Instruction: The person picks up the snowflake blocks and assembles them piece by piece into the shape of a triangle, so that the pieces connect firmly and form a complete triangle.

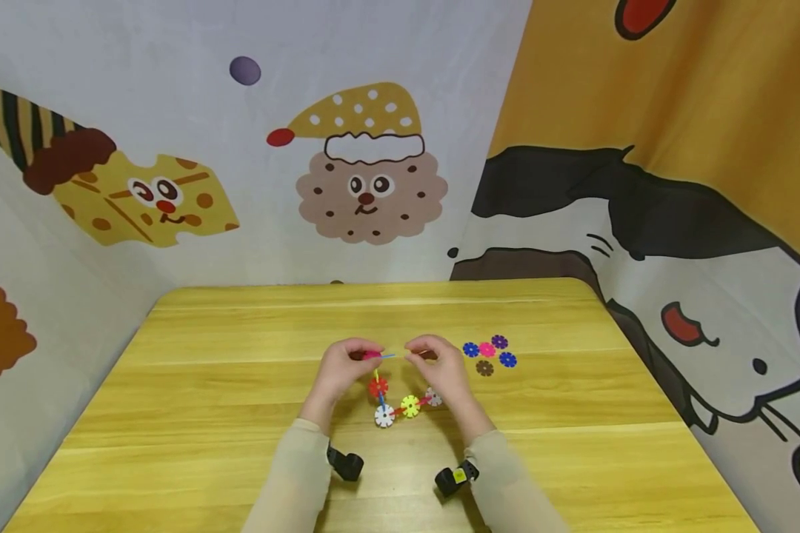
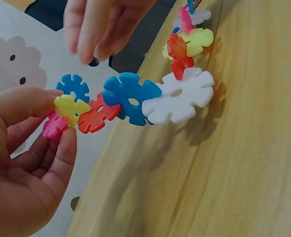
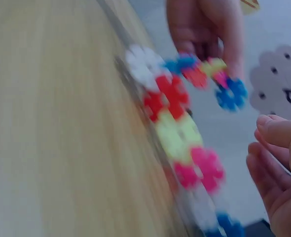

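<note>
My left hand (image 1: pixel 342 368) pinches the end of a chain of slotted, flower-shaped plastic discs. In the left wrist view its thumb and fingers grip a pink disc (image 2: pixel 54 125) beside a yellow disc (image 2: pixel 69 109). A blue disc (image 2: pixel 72 87) juts out at that end. From there the chain runs through red and blue to a white disc (image 2: pixel 181 96), then bends towards my right forearm, through a yellow disc (image 1: pixel 410 405) and others. My right hand (image 3: pixel 283 165) is just right of the blue end disc, apart from it, thumb and fingers separated, holding nothing visible.
Right of my right hand, several loose discs lie on the wooden table (image 1: pixel 240 385): a pink disc (image 1: pixel 487 349), a brown disc (image 1: pixel 484 368), blue and purple ones. Behind the table hangs a cartoon-printed curtain (image 1: pixel 253 244). Each forearm wears a black wrist camera (image 1: pixel 347 465).
</note>
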A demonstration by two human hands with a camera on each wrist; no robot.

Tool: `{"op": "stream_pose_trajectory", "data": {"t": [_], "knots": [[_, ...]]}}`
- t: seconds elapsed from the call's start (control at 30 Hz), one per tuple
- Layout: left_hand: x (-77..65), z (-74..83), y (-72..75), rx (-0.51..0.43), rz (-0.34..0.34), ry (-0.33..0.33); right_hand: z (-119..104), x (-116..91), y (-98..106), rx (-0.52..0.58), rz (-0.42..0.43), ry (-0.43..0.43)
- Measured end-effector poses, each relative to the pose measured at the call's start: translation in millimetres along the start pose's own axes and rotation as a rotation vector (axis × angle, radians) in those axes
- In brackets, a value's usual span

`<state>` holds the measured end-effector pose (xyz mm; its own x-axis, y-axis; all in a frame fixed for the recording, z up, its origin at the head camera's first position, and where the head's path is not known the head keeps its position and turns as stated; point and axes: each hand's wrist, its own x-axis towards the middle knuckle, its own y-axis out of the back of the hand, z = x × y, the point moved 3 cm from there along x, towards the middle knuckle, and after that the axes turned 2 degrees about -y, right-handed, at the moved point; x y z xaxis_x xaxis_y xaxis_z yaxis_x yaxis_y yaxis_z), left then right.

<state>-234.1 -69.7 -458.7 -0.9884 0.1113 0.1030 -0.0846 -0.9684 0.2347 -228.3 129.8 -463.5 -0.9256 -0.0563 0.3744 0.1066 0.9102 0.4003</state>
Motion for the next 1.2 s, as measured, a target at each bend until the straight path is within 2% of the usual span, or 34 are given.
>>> {"op": "stream_pose_trajectory", "data": {"t": [0.3, 0.53, 0.7, 0.93, 1.2], "knots": [[-0.8, 1.2, 0.1, 0.012, -0.02, 0.026, 38, -12, 68, -0.122, 0.047, -0.096], [0.6, 3.1, -1.5, 0.008, -0.044, 0.022, 63, -25, 107, -0.22, 0.012, -0.255], [0.7, 3.7, -2.9, -0.004, -0.057, 0.03, 67, -31, 117, -0.28, -0.036, -0.275], [1.1, 1.7, -4.1, -0.012, -0.057, 0.032, 72, -33, 117, -0.321, -0.071, -0.257], [0.6, 1.9, -5.6, -0.014, -0.07, 0.033, 79, -31, 114, -0.353, -0.056, -0.246]]}}
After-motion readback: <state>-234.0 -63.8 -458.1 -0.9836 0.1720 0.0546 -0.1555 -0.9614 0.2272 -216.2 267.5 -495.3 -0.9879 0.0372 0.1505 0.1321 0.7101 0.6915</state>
